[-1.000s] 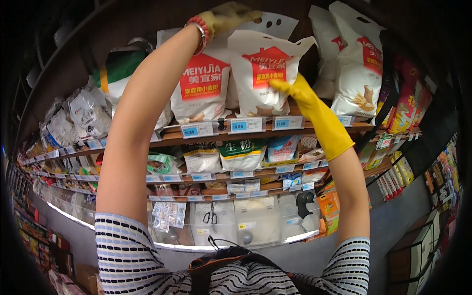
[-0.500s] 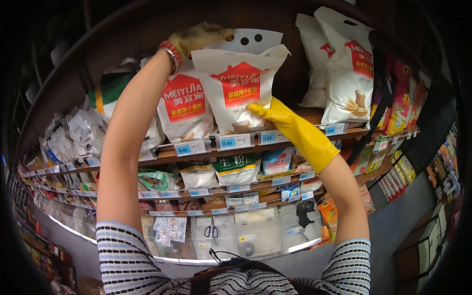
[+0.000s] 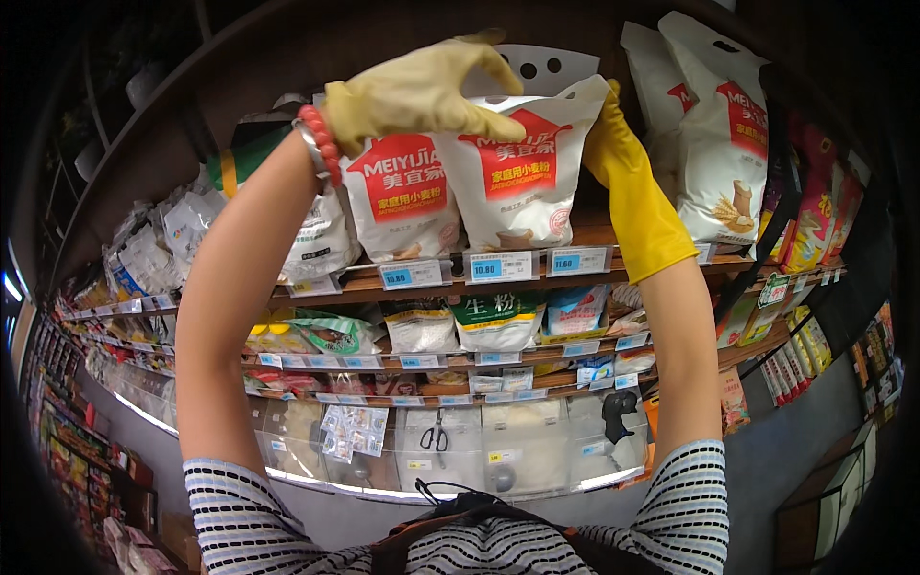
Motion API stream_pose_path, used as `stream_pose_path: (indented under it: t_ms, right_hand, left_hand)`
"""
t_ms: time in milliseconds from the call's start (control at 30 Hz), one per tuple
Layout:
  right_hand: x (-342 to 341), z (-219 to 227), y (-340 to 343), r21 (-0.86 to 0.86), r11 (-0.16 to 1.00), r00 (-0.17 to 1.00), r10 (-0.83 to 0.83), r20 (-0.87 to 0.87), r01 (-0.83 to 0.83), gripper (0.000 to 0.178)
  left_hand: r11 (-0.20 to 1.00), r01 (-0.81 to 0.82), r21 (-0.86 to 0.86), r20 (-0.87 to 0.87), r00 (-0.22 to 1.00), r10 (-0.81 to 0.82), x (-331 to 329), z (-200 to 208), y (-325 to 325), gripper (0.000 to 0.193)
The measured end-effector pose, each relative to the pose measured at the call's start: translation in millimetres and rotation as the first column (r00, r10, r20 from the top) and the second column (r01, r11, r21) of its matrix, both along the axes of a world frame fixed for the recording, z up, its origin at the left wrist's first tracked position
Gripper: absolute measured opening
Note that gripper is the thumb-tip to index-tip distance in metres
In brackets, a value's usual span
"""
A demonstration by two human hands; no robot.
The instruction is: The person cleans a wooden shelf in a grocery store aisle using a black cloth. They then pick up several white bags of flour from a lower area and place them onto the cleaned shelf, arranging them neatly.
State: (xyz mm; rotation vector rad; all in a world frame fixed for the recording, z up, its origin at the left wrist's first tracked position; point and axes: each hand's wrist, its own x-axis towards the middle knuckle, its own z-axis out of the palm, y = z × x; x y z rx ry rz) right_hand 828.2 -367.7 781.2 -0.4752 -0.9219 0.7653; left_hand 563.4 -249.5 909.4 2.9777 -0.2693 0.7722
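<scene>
From the head camera, two gloved hands reach up to a white bag point(image 3: 510, 206) with a red house-shaped print, upright near the middle of a wooden shelf point(image 3: 592, 230). The left hand point(image 3: 417, 98), in a pale yellow glove, is at the bag's top from the left. Its fingers are spread well away from the thumb, which lies across the front of the print. The right hand point(image 3: 621, 144), in a brighter yellow glove, is at the bag's upper right corner; its fingers are partly hidden there, and I cannot tell whether they grip.

Just left of the bag is a matching bag point(image 3: 401, 206), partly covered by the left hand. Behind the bag's top shows a white panel point(image 3: 570, 62) with round holes. Two similar bags point(image 3: 721, 158) lean together to the right. Price tags point(image 3: 500, 266) line the shelf's front edge. Below are rows of small packets point(image 3: 335, 333), then clear bins point(image 3: 522, 439) with scissors point(image 3: 434, 438) hanging in front. A red bead bracelet point(image 3: 321, 139) circles the left wrist.
</scene>
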Motion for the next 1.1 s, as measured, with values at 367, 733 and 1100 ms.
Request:
stream_pose_path:
  t_ms: [367, 733, 1100]
  right_hand:
    - [-30, 7, -1, 0.115, 0.752, 0.711, -0.654, 0.257, 0.649, 0.032]
    - [-48, -11, -33, 0.030, 0.728, 0.604, -0.591, 0.535, 0.685, 0.075]
    - [-70, -48, -56, -0.356, 0.802, 0.790, -0.218, 0.573, 0.479, 0.107]
  left_hand:
    - [0.964, -0.251, -0.084, 0.292, 0.919, 0.265, 65, -14, 35, 0.042]
    - [0.981, -0.114, -0.155, 0.570, 0.801, 0.183, 43, -20, 59, 0.046]
    - [0.978, -0.181, -0.100, 0.558, 0.804, 0.206, -85, -164, 39, 0.069]
